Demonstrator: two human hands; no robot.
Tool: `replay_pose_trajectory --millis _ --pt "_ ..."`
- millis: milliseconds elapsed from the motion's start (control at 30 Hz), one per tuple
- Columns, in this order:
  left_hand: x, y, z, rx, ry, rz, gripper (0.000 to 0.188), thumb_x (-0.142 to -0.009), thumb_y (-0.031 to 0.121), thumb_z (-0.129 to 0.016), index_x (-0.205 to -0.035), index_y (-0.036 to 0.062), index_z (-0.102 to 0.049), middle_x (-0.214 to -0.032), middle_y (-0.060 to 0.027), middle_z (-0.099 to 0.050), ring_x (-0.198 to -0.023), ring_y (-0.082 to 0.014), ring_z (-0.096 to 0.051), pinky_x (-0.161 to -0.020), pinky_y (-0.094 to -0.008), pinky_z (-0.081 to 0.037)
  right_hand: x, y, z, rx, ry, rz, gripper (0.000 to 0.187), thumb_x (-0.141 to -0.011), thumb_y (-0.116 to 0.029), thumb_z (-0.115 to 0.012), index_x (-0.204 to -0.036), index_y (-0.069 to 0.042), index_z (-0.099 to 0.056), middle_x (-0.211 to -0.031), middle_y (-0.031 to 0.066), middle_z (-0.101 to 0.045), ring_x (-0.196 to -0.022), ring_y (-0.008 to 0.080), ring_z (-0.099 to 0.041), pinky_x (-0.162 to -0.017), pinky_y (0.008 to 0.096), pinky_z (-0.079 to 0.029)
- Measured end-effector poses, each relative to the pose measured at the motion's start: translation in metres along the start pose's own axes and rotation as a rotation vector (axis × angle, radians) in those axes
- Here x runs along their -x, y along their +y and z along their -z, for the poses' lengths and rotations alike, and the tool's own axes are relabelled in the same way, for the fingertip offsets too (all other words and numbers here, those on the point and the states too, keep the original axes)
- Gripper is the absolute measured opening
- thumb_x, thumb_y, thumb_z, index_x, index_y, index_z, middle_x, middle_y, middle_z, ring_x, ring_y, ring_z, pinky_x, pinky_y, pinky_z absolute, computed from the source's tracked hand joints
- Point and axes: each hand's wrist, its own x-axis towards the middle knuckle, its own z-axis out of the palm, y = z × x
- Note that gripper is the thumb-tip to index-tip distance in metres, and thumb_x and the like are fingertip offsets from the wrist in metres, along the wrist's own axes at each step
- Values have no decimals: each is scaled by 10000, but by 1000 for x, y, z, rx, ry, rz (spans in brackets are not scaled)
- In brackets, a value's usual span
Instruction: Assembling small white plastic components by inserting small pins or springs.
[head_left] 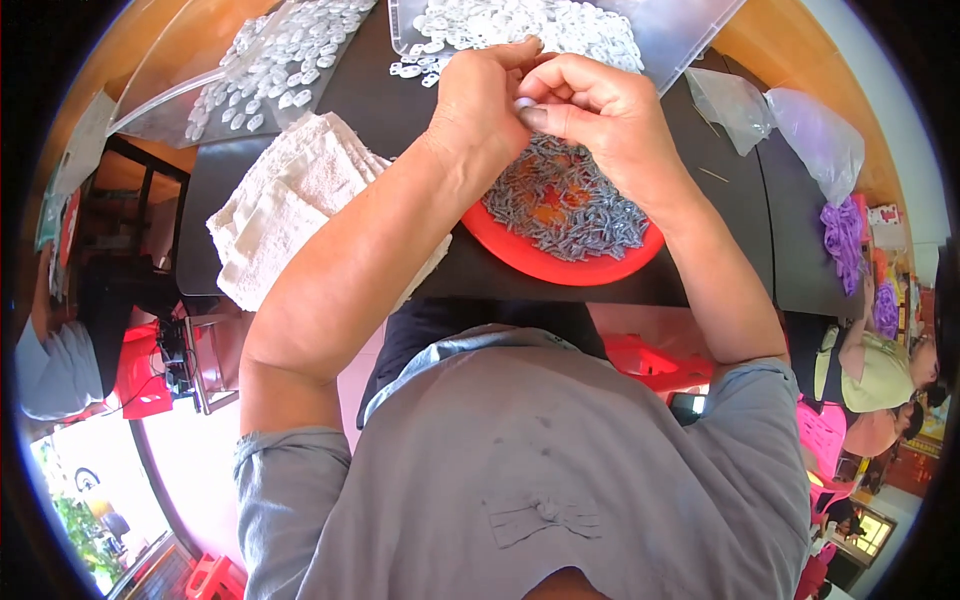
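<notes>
My left hand (478, 100) and my right hand (610, 120) meet over the far part of a red basin (535, 271). Between the right thumb and the bent forefinger shows a small white piece (525, 102), pinched close against the left hand. The left fingers are curled, and what they hold is mostly hidden behind the hand. In the basin lie a great many small grey, screw-like pieces (590, 225). Just beyond my hands, white oval plastic parts with holes (560, 28) fill a clear plastic bin (682, 50); several have spilled out beside its left corner.
A folded cream towel (290, 200) lies left on the dark table (715, 250). Behind it is a clear bag (165, 110) of similar white parts (290, 60). Clear plastic bags (815, 135) and a purple bundle (843, 240) are at the right. Other people (875, 375) sit at the far right.
</notes>
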Motion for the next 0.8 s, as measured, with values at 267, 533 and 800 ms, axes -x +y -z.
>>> replay_pose_trajectory --millis 267,533,800 --pt "-14 -1 11 -80 -98 -54 147 -928 76 -526 -972 -50 -587 -924 -165 -624 -862 -253 -594 -802 -382 -479 -1 17 -9 257 97 342 187 -851 89 -605 -1016 20 -660 -985 59 -677 -907 98 -636 -791 247 -515" --pt "2 -3 0 -101 -111 -121 117 -954 107 -531 -1016 13 -560 -985 -139 -631 -901 -263 -622 -828 -387 -515 2 10 -14 -63 140 67 165 -895 4 -624 -1054 34 -656 -959 40 -678 -873 97 -626 -794 246 -510" --pt "12 -4 -7 -139 -60 -126 76 -904 47 -566 -950 -11 -585 -887 -131 -630 -778 -232 -618 -701 -367 -526 6 9 -7 -188 129 -92 182 -864 -28 -668 -1039 21 -659 -900 20 -664 -816 70 -592 -709 209 -464"
